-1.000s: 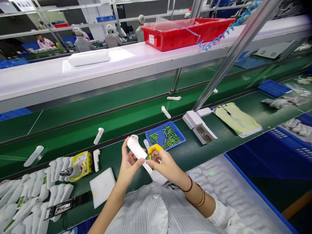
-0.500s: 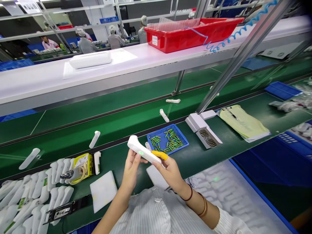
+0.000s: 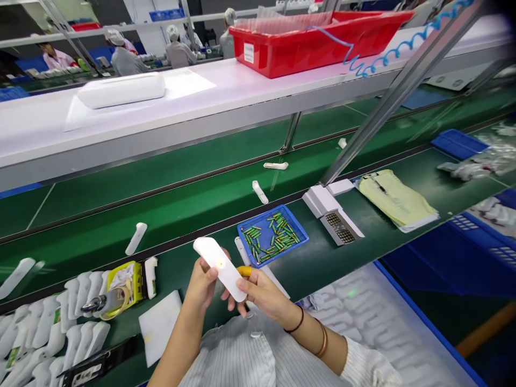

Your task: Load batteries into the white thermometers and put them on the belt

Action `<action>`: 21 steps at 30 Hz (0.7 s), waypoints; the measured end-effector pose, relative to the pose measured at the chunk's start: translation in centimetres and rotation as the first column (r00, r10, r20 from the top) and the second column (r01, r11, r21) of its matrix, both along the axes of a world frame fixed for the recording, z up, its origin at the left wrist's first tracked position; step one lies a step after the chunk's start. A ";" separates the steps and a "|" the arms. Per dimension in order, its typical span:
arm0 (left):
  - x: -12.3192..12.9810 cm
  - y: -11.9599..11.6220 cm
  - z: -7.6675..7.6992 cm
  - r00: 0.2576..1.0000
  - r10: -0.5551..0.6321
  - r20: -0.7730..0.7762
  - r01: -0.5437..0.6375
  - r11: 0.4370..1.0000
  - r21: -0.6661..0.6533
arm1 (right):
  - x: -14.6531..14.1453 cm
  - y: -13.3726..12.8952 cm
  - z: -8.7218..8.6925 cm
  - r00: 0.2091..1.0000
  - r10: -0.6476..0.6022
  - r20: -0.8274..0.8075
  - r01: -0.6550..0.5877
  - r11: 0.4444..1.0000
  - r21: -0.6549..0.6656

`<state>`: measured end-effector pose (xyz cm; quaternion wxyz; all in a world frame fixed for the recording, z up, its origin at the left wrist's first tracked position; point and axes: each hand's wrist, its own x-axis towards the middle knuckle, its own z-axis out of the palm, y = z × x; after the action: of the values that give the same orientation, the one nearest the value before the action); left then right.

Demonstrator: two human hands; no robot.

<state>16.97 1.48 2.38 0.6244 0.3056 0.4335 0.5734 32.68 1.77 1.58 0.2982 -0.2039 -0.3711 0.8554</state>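
Observation:
Both my hands hold one white handheld device [image 3: 221, 269], shaped like a forehead thermometer, tilted with its rounded head up and to the left. A small yellowish light glows on its face. My left hand [image 3: 202, 284] grips the head end. My right hand [image 3: 258, 290], with a yellow finger cot [image 3: 244, 271] on one finger, closes around the lower end. Just beyond the hands, a blue tray [image 3: 296, 258] holds many green batteries [image 3: 278, 244]. Another white piece [image 3: 242, 250] lies partly hidden beside the tray. A white pad [image 3: 161, 328] lies left of my left hand.
Rows of white devices [image 3: 44, 322] lie at left, near a yellow box [image 3: 137, 282] and a bottle [image 3: 105, 301]. White parts [image 3: 260, 192] lie on the green belt [image 3: 193, 207]. A metal post [image 3: 387, 107], white boxes [image 3: 322, 200] and yellow papers [image 3: 397, 199] stand right.
The device has moved left and down in my hands and turned steeper, its face more toward me. Its light has gone from green to yellowish. The camera view has shifted slightly.

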 end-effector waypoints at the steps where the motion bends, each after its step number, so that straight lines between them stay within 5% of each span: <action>1: -0.1 0.3 -0.4 1.000 0.014 0.013 -0.014 1.000 -0.023 | 0.0 0.5 -0.6 0.998 0.045 0.036 -0.048 0.997 0.064; 4: -0.8 2.0 -1.7 0.991 0.106 0.081 -0.091 0.981 -0.170 | 0.3 3.6 -3.4 0.884 0.063 0.463 -0.269 0.879 0.394; 7: -2.2 4.9 -4.3 0.997 0.043 -0.064 -0.062 0.939 -0.337 | 1.2 8.2 -6.9 0.587 -0.203 0.784 -0.420 0.752 0.509; 11: -4.9 10.1 -9.2 0.912 -0.092 -0.399 -0.112 0.881 -0.460 | 2.3 13.1 -11.2 0.342 -0.412 0.845 -0.492 0.688 0.534; 15: -7.3 14.9 -13.6 0.737 -0.066 -0.673 -0.256 0.894 -0.368 | 2.4 14.3 -14.1 0.194 -0.468 0.862 -0.625 0.618 0.476; 21: -8.4 20.0 -16.6 0.418 -0.065 -0.906 -0.251 0.950 -0.185 | 2.5 13.6 -16.3 0.019 -0.461 0.887 -0.684 0.641 0.348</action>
<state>8.54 21.51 -14.26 0.2983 0.4446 0.7960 0.2826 35.14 15.37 -14.75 -0.0813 -0.5537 -0.7955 0.2323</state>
